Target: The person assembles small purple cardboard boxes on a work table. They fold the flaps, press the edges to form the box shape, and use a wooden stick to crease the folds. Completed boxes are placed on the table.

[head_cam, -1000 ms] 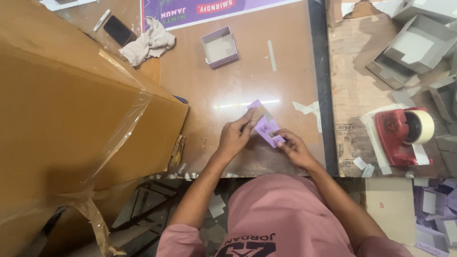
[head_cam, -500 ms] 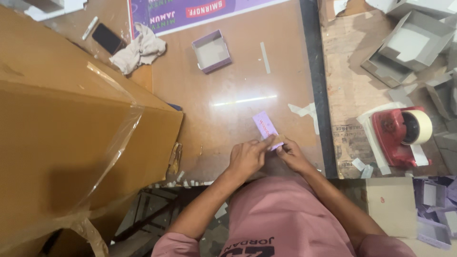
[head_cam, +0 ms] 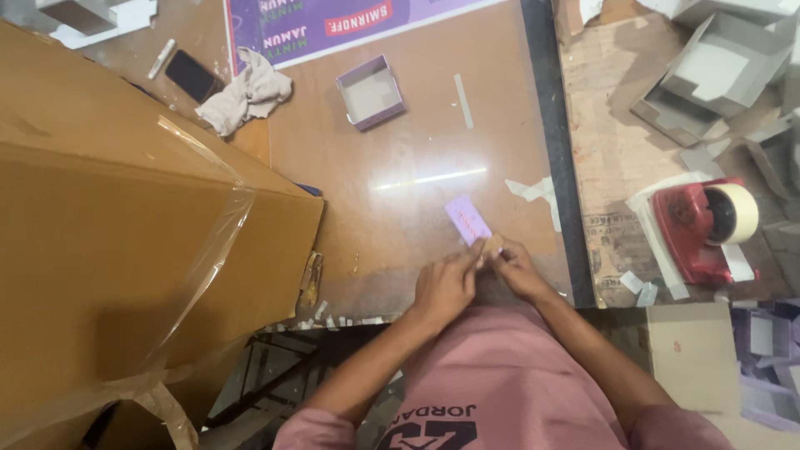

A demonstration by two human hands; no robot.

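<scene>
left hand [head_cam: 444,287] + right hand [head_cam: 515,268] fingers clamped on small purple card flap [head_cam: 469,221] at near surface [head_cam: 417,167] edge | folding underway, unfinished | one finished purple box tray [head_cam: 371,92] farther back

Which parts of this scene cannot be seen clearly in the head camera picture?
- Lower end of the purple card: head view, covered by the fingertips of the left hand and right hand.
- Large cardboard box: cut by the left edge.
- Grey folded boxes: cut by the right edge.
</scene>
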